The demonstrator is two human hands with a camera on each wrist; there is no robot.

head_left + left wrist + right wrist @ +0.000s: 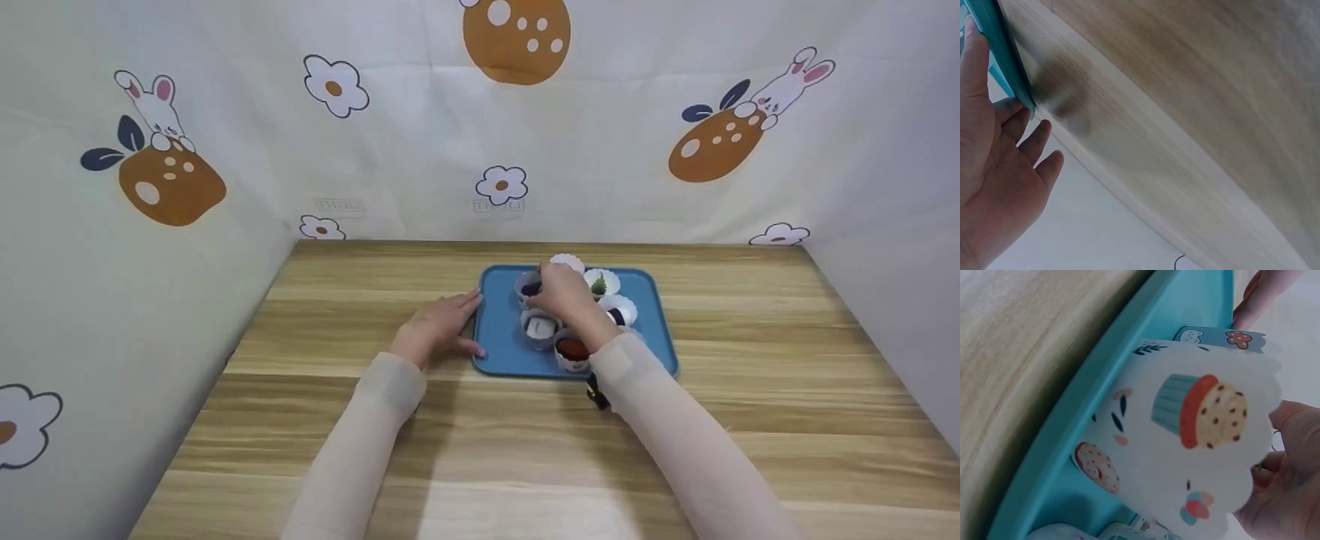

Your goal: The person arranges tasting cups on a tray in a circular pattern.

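Observation:
On the blue tray (496,326) stand several scalloped paper cups. My left hand (439,322) rests its fingertips and thumb against the tray's left edge, fingers mostly straight; the left wrist view also shows them touching the rim. Over the cups reaches my right hand (567,294), its thumb and fingers pinching at a paper cup (523,283) with dark contents at the back left. In front of it is a cup with a whitish block (541,327). A cup with reddish-brown contents (572,350) stands nearest me. The right wrist view has a cupcake-printed cup (1202,410) partly hiding the fingers.
More cups stand on the right: a white one (568,262) at the back, one with a green leafy piece (600,283), and one with a dark band (619,310). A small black object (597,392) shows beside my right sleeve. Behind the wooden table (360,315) hangs a printed cloth (420,135).

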